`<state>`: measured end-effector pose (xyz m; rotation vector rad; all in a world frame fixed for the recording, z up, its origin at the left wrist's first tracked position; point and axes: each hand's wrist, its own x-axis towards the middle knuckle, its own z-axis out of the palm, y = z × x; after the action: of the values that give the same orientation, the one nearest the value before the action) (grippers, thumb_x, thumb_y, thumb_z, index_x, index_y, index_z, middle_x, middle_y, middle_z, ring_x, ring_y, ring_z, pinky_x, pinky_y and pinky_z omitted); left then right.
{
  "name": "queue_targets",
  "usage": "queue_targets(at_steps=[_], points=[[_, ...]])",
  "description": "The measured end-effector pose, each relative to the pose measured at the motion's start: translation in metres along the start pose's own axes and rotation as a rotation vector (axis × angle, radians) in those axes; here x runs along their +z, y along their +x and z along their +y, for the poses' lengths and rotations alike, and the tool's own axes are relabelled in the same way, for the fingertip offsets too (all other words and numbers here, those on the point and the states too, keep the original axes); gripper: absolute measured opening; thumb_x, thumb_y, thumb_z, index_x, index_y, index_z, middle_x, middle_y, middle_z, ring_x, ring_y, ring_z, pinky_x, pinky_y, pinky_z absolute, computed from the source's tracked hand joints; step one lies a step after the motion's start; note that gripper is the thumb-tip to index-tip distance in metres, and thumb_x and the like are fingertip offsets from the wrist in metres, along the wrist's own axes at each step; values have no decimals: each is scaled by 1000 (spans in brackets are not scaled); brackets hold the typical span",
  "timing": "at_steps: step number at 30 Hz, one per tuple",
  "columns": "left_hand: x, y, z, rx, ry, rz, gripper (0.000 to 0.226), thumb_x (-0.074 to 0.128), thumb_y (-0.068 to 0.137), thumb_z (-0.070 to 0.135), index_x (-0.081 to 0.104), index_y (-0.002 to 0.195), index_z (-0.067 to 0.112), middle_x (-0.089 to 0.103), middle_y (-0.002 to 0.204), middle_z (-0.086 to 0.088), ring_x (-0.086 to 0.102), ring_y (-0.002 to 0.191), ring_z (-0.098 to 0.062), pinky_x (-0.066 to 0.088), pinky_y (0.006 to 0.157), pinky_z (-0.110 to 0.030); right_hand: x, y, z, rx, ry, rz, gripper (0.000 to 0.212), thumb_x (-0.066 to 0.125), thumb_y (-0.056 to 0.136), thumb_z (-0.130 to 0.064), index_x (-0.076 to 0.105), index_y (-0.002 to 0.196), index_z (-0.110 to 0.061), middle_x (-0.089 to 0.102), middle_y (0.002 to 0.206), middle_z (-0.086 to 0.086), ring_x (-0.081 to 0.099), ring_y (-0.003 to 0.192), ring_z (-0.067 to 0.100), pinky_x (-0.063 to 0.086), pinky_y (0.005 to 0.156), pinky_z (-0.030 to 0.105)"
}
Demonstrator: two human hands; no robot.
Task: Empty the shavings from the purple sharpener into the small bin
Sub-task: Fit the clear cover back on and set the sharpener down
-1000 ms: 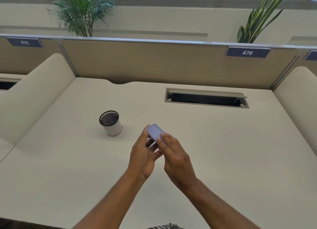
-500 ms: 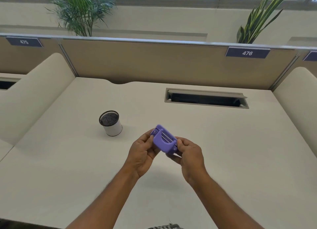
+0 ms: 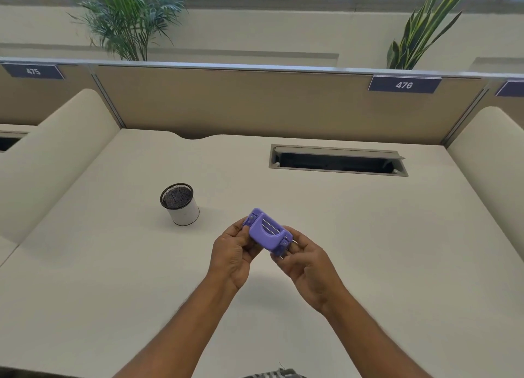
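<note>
The purple sharpener (image 3: 266, 231) is held above the middle of the desk, tilted, its ridged face turned towards me. My left hand (image 3: 234, 253) pinches its upper left end. My right hand (image 3: 304, 260) grips its lower right end from below. The small bin (image 3: 181, 206), a white cylinder with a dark mesh rim and dark inside, stands upright on the desk to the left of the hands and a little farther away, apart from them. No shavings are visible.
The cream desk (image 3: 368, 236) has a cable slot (image 3: 337, 162) with a raised flap at the back right. Padded dividers rise on the left (image 3: 51, 156) and right (image 3: 493, 168). A tan partition (image 3: 255, 102) closes the back.
The sharpener was turned over from its smooth side to its ridged face. My right hand shifted from on top of it to holding its lower right end. The bin has not moved.
</note>
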<state>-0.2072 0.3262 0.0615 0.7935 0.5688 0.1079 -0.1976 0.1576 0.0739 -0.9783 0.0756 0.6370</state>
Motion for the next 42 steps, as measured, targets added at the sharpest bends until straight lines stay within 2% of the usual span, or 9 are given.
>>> queue_targets(at_steps=[5,11,16,21,23,26,32,37,42], points=[[5,-1,-6,-14,-7,6,27,55,94,-9,66,118,-3,77,106,-19,76,91,-32,62,71,-38,1,-3,6,-145,-281,101,45,61,81,6,66,117,-21,73,119,4,65,116,25,46,107,46],[13,-4,-11,-27,-11,21,27,54,94,-10,67,117,-3,76,107,-20,76,90,-33,63,69,-39,-4,-6,4,-195,-422,155,42,65,78,-4,70,111,-30,76,109,1,69,105,20,49,104,49],[22,-6,-20,-33,3,38,26,53,94,-11,69,112,-1,77,103,-19,77,86,-32,63,66,-38,-15,-9,3,-215,-431,195,42,66,79,1,72,106,-30,78,105,0,70,100,19,51,100,48],[28,-3,-32,-57,11,45,25,52,96,-9,69,112,-1,78,102,-19,76,88,-33,63,66,-39,-30,-9,2,-195,-526,224,44,64,82,-2,68,106,-38,76,106,-5,70,99,18,55,90,34],[32,-1,-39,-74,21,52,24,51,97,-8,69,112,-3,78,102,-19,77,88,-33,63,67,-39,-39,-8,1,-181,-670,229,50,65,84,-10,57,122,-41,68,120,-13,67,101,4,52,83,18],[39,3,-51,-110,85,54,23,51,97,-6,69,112,-2,78,104,-18,76,91,-34,63,69,-41,-53,-8,-1,-252,-977,231,71,68,86,-20,33,146,-32,43,135,-21,49,119,-4,39,89,7],[63,12,-77,-156,234,27,19,58,96,-1,73,108,1,79,98,-17,77,86,-28,62,65,-36,-72,-4,-3,-508,-1318,225,59,62,89,-24,36,141,-29,48,130,-14,50,117,9,45,90,20],[87,21,-97,-172,319,-8,17,60,96,1,73,107,0,79,95,-17,77,85,-29,61,69,-36,-99,3,-7,-449,-1402,311,67,58,92,-18,27,152,-19,48,140,-2,48,123,18,47,98,30],[116,33,-122,-201,439,-124,21,58,99,9,70,115,1,77,107,-18,74,100,-31,60,87,-40,-139,9,-20,-404,-1395,360,71,57,92,-18,22,154,-18,49,141,0,48,123,18,48,97,29]])
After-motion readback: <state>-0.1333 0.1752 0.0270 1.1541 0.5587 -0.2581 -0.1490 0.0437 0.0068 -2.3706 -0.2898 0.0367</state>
